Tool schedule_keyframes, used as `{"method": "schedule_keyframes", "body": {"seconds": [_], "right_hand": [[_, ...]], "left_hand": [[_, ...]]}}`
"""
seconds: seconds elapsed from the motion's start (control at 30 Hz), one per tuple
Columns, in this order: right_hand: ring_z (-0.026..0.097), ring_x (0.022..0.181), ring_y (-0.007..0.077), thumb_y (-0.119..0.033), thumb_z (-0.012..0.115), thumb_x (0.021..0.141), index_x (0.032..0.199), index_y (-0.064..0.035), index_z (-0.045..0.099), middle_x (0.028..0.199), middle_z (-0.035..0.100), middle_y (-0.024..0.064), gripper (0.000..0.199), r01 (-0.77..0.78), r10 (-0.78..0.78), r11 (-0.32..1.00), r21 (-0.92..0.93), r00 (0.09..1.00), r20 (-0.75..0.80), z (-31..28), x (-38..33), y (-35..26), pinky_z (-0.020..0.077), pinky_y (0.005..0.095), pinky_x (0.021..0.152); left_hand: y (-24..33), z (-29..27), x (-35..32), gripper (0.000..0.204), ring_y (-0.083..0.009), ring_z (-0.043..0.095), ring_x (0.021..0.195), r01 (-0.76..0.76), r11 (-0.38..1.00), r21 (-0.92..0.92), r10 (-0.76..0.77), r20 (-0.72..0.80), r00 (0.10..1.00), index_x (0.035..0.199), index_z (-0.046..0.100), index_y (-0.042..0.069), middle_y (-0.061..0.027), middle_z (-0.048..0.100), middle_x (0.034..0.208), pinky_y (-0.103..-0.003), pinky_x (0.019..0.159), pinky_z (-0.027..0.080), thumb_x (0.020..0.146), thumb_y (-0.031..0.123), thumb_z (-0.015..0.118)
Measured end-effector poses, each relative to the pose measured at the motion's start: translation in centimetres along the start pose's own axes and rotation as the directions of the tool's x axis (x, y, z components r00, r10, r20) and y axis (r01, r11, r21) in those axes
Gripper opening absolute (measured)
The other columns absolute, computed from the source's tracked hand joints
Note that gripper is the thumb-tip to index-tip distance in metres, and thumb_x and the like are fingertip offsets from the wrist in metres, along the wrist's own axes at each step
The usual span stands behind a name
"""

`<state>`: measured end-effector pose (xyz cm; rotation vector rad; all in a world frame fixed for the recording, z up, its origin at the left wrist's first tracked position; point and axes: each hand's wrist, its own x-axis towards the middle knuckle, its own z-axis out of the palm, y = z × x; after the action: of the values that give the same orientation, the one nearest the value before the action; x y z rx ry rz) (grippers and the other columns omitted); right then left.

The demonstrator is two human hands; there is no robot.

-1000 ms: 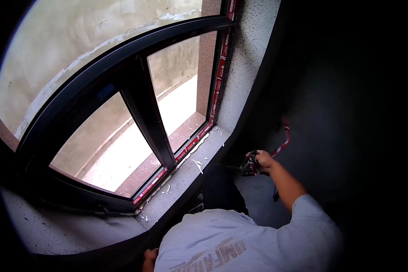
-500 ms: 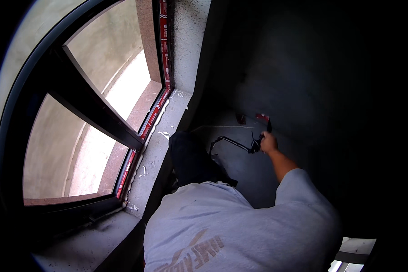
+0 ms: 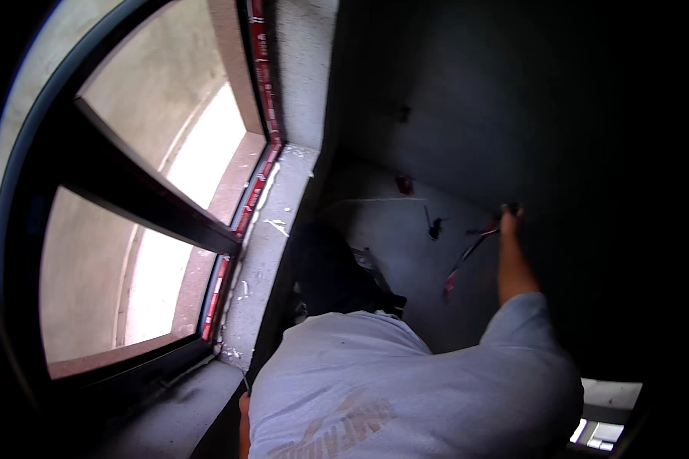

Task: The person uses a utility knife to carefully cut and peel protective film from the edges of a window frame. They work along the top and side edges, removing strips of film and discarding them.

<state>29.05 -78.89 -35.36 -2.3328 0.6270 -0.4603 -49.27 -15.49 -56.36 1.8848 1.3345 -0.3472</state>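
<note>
My right hand [image 3: 511, 219] is stretched out to the right, low by the dark wall, its fingers closed. From it hangs a long, thin dark strip [image 3: 471, 251] with reddish parts, smeared by motion. A small black piece [image 3: 435, 228] with a thin stem lies on the floor left of that hand. Farther back sits a small dark-red object [image 3: 404, 184], too dim to name. My left hand [image 3: 244, 405] shows only partly at the lower left, beside my shirt. A thin dark rod [image 3: 246, 382] sticks up from its closed fingers; the rest is hidden.
On the left stands a dark-framed window [image 3: 153, 191] with red tape along its frame. White scraps [image 3: 277, 226] lie on the pale sill [image 3: 264, 264] beside it. My bent, dark-trousered leg [image 3: 325, 268] is close to the sill. The grey floor [image 3: 413, 283] and dark wall [image 3: 467, 115] are dim.
My right hand has moved right with the strip, whose end now hangs low toward me. The black piece lies apart from the hand. A red patch near the wall is gone. My left hand has appeared.
</note>
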Motion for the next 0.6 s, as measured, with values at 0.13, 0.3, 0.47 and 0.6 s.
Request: {"method": "schedule_keyframes", "body": {"seconds": [0.13, 0.3, 0.47, 0.6], "right_hand": [[0.059, 0.110, 0.0198, -0.033, 0.068, 0.093, 0.140, -0.0054, 0.056, 0.128, 0.061, 0.0106, 0.056, 0.094, -0.156, 0.864, 0.494, 0.984, 0.086, 4.8, 6.7, -12.5, 0.0492, 0.0323, 0.082], [0.059, 0.062, 0.0072, -0.012, 0.060, 0.096, 0.088, -0.0081, 0.059, 0.076, 0.059, -0.0011, 0.009, -0.073, -0.550, 0.686, 0.724, 0.600, 0.581, 14.1, -18.5, -30.8, 0.0462, 0.0213, 0.055], [0.063, 0.069, 0.0117, -0.010, 0.065, 0.093, 0.089, -0.0001, 0.063, 0.078, 0.064, 0.0037, 0.011, 0.033, -0.813, 0.577, 0.816, -0.074, 0.578, 11.9, -46.1, -41.9, 0.0512, 0.0278, 0.065], [0.070, 0.075, 0.0247, -0.010, 0.071, 0.087, 0.089, -0.0012, 0.068, 0.084, 0.069, 0.0137, 0.009, 0.141, -0.823, -0.066, 0.988, -0.567, 0.026, 1.4, -60.0, -50.3, 0.0560, 0.0349, 0.069]], "left_hand": [[16.7, -5.3, -4.1, 0.044, -0.0319, 0.071, 0.088, 0.199, 0.976, -0.086, -0.197, 0.040, 0.980, 0.101, 0.073, -0.001, -0.0207, 0.074, 0.095, -0.042, 0.081, 0.054, 0.081, 0.038, 0.075], [12.8, -1.7, -1.7, 0.052, -0.0367, 0.069, 0.098, 0.207, 0.954, -0.217, -0.209, 0.014, 0.978, 0.101, 0.070, -0.001, -0.0231, 0.072, 0.101, -0.043, 0.088, 0.052, 0.080, 0.046, 0.076], [12.8, -1.2, -5.9, 0.051, -0.0368, 0.069, 0.096, 0.212, 0.950, -0.228, -0.223, -0.023, 0.975, 0.095, 0.068, 0.002, -0.0211, 0.072, 0.100, -0.044, 0.084, 0.053, 0.080, 0.050, 0.076], [7.8, 3.3, -7.9, 0.061, -0.0373, 0.069, 0.102, 0.313, 0.877, -0.364, -0.352, -0.044, 0.935, 0.106, 0.071, -0.001, -0.0227, 0.072, 0.105, -0.042, 0.089, 0.054, 0.077, 0.052, 0.077]]}}
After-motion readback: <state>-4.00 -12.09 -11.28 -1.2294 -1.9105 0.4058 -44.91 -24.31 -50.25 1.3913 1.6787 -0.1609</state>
